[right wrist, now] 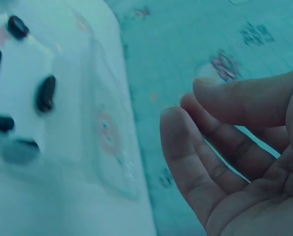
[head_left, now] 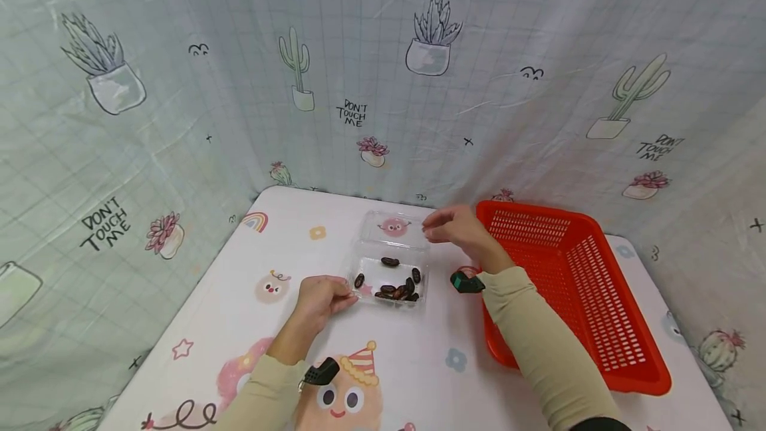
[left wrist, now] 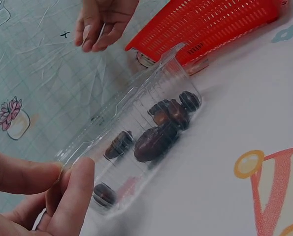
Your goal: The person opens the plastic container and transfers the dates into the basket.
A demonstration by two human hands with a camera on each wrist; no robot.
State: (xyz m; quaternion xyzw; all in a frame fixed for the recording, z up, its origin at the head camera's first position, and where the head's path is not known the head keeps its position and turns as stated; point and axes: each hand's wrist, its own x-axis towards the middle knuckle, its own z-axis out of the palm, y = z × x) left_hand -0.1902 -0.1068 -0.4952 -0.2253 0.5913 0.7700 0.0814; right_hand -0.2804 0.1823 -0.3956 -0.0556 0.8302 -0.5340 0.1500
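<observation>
A clear plastic clamshell box lies opened on the table, its lid folded back toward the wall. Several dark brown dates are inside, most of them bunched along the near right part. My left hand pinches the box's left rim between thumb and fingers; the left wrist view shows this grip close up. Beside the lid's right edge, my right hand is raised with loosely bent fingers. In the right wrist view nothing is between its thumb and fingertips.
A red plastic basket with slotted sides stands on the right of the table, under my right forearm. The white tabletop carries printed cartoon figures. A patterned sheet hangs behind the table and along both sides.
</observation>
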